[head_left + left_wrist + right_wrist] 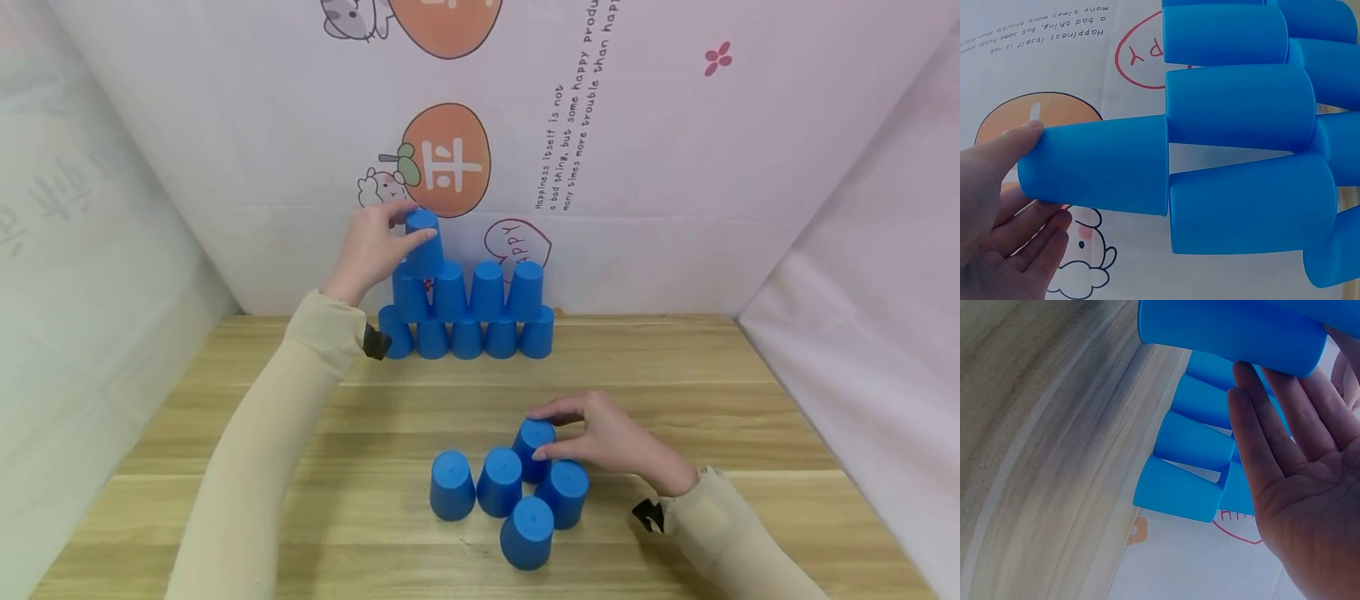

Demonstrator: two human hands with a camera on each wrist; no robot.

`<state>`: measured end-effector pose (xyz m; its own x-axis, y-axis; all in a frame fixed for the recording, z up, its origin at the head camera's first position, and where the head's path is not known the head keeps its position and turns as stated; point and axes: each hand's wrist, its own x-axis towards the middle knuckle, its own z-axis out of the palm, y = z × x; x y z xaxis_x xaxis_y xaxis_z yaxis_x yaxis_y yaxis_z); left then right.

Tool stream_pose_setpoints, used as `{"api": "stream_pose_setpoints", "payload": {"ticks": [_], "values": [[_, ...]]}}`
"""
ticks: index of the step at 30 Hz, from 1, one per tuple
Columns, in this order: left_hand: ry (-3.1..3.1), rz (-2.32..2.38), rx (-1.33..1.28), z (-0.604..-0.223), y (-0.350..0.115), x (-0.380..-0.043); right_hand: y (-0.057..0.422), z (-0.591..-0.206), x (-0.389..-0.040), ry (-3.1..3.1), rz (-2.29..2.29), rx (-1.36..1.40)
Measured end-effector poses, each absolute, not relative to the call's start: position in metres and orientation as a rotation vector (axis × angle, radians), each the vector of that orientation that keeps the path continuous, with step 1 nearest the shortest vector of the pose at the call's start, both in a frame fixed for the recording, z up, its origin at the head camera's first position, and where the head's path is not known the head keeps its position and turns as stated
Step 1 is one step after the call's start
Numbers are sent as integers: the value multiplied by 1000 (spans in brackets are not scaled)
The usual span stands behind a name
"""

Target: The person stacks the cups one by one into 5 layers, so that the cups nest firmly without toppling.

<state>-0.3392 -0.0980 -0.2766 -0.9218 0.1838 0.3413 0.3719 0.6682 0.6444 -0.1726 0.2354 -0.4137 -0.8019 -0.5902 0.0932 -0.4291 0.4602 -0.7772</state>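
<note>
My left hand (371,250) pinches an upside-down blue cup (425,254) near its base, thumb on one side and fingers on the other. In the left wrist view, this cup (1100,165) meets the upper row of stacked cups, straddling two of them. That upper row (487,292) stands on a lower row of several upside-down blue cups (467,340). My right hand (611,433) grips the rearmost cup (535,433) of a loose group on the table, its thumb in front and fingers behind. Fingertips touch the side of a cup (1235,337) in the right wrist view.
Several other upside-down cups stand close around the right hand, including a left one (452,487) and a front one (528,533). The wooden table (637,358) ends at a printed white backdrop (637,250) just behind the stack. White sheets hang at both sides.
</note>
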Motion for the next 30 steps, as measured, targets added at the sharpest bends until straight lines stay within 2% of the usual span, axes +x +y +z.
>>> {"api": "stream_pose_setpoints", "payload": {"ticks": [9, 18, 24, 30], "values": [[-2585, -1152, -429, -273, -99, -330, 234, -414, -172, 2518, -1253, -884], [-2550, -1128, -573, -269, -98, -294, 236, -413, -171, 2519, -1253, -852], [-2541, -1145, -723, -296, -94, -275, 237, -413, -171, 2532, -1242, -851], [-2587, -1189, -766, -335, -97, -252, 235, -414, -171, 2534, -1243, -854]]}}
